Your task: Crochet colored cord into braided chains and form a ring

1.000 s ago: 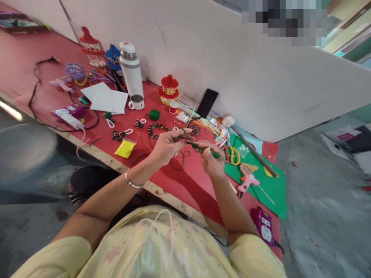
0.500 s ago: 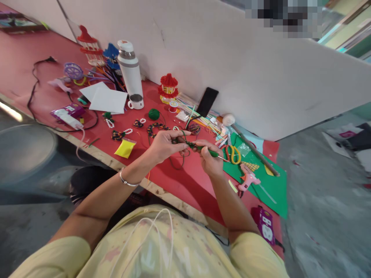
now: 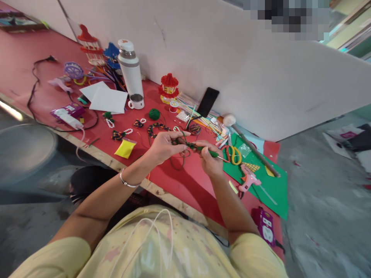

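Note:
Above the red table, my right hand [image 3: 213,163] grips a green-handled crochet hook [image 3: 213,153], whose metal end sticks out to the right. My left hand [image 3: 165,146] is closed on a small dark green crocheted piece [image 3: 191,145], which meets the other end of the hook between my hands. A strand of green yarn runs over my left fingers and loops down below them. The ball of green yarn [image 3: 154,114] lies behind my left hand. Close to it rests a multicoloured braided ring [image 3: 153,129], partly covered by the hand.
A white flask [image 3: 131,73] with a steel cup [image 3: 136,101] stands at the back. Orange-handled scissors [image 3: 235,155] and a pink glue gun [image 3: 248,179] lie on green sheet [image 3: 276,193] at right. A phone [image 3: 208,102] leans on the partition. A yellow packet [image 3: 125,148] is at left.
Both hands keep almost the same place and grip; only slight finger movement shows around the crocheted piece. The view has shifted very slightly.

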